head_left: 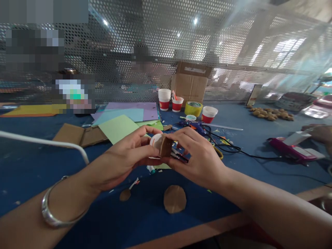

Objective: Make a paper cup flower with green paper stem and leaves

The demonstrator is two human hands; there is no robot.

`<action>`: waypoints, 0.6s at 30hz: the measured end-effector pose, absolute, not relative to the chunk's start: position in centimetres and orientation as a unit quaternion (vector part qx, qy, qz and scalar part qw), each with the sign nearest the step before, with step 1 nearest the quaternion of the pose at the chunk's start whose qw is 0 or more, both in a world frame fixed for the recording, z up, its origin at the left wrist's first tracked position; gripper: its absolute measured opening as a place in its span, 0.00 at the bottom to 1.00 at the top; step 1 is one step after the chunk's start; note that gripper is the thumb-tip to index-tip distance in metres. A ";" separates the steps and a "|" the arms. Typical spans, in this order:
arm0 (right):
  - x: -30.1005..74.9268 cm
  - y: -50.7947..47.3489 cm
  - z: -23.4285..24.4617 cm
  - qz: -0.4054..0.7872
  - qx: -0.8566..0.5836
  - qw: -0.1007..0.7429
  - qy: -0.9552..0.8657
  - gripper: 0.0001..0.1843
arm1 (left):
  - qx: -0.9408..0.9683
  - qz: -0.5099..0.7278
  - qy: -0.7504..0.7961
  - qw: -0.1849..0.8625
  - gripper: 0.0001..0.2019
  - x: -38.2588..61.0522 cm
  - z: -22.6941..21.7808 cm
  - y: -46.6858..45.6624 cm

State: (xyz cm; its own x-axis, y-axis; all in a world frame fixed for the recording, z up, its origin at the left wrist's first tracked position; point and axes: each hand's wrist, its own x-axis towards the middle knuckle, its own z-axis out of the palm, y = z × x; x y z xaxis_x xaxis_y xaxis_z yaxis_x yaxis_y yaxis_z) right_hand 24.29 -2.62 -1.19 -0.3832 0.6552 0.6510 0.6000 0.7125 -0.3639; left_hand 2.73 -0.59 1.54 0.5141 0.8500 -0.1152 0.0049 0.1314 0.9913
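Observation:
Above the table's middle, my left hand (129,152) is closed around a small white round piece (156,141) with an orange line on it, which looks like part of a paper cup. My right hand (198,154) pinches a brown piece of cardboard (166,146) against the white piece's right side. My fingers cover much of both. Below my hands, a roughly round cardboard disc (175,199) lies flat on the blue tabletop (103,211). Left of it is a smaller brown disc (125,195) beside a white scrap.
Coloured paper sheets (120,126) and folded cardboard (75,135) lie at the left. Stacked paper cups (164,99), yellow tape (193,109) and a cardboard box (191,84) stand behind. A black cable (249,157) crosses the right side, near a purple device (292,150). A white cable (52,141) runs left.

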 end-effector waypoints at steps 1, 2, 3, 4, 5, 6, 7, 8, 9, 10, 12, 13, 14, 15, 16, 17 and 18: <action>24.3 -2.6 -1.2 0.032 -0.379 0.407 -0.831 0.27 | 0.565 0.323 0.366 0.666 0.18 2.7 1.6 -0.6; 24.3 -2.7 -1.1 0.030 -0.383 0.406 -0.830 0.27 | 0.556 0.323 0.360 0.676 0.18 2.7 1.7 -0.5; 24.3 -2.7 -1.1 0.029 -0.387 0.404 -0.828 0.26 | 0.550 0.325 0.355 0.683 0.18 2.7 1.7 -0.5; 24.3 -2.8 -1.1 0.029 -0.392 0.403 -0.826 0.25 | 0.546 0.325 0.353 0.687 0.17 2.7 1.8 -0.5; 24.3 -2.8 -1.0 0.031 -0.396 0.403 -0.825 0.24 | 0.546 0.326 0.353 0.686 0.17 2.8 1.8 -0.5; 24.3 -2.9 -1.0 0.033 -0.399 0.404 -0.823 0.23 | 0.549 0.327 0.355 0.682 0.18 2.8 1.8 -0.5; 24.2 -2.9 -1.0 0.035 -0.400 0.405 -0.821 0.23 | 0.555 0.330 0.358 0.674 0.18 2.8 1.7 -0.5; 24.2 -2.9 -0.9 0.037 -0.400 0.407 -0.820 0.22 | 0.561 0.331 0.363 0.666 0.18 2.9 1.7 -0.5; 24.2 -2.9 -0.9 0.038 -0.401 0.409 -0.819 0.22 | 0.566 0.332 0.368 0.658 0.18 2.9 1.7 -0.5; 24.2 -2.9 -0.9 0.040 -0.404 0.409 -0.817 0.21 | 0.570 0.334 0.373 0.652 0.17 2.9 1.6 -0.5; 24.2 -2.8 -0.9 0.042 -0.412 0.409 -0.813 0.20 | 0.573 0.341 0.372 0.646 0.16 3.1 1.5 -0.7; 24.2 -2.8 -0.9 0.042 -0.416 0.408 -0.811 0.19 | 0.571 0.344 0.370 0.647 0.16 3.2 1.5 -0.8; 24.2 -2.7 -1.0 0.042 -0.418 0.409 -0.810 0.18 | 0.568 0.349 0.367 0.649 0.16 3.3 1.5 -0.9; 24.2 -2.7 -1.0 0.041 -0.419 0.410 -0.809 0.18 | 0.564 0.355 0.364 0.651 0.15 3.4 1.5 -1.0; 24.2 -2.7 -1.0 0.040 -0.418 0.412 -0.809 0.18 | 0.558 0.359 0.365 0.653 0.15 3.5 1.6 -1.1; 24.1 -2.7 -1.1 0.040 -0.417 0.413 -0.809 0.18 | 0.552 0.362 0.369 0.654 0.16 3.6 1.6 -1.2; 24.1 -2.7 -1.1 0.040 -0.415 0.415 -0.809 0.18 | 0.548 0.364 0.372 0.655 0.16 3.6 1.7 -1.3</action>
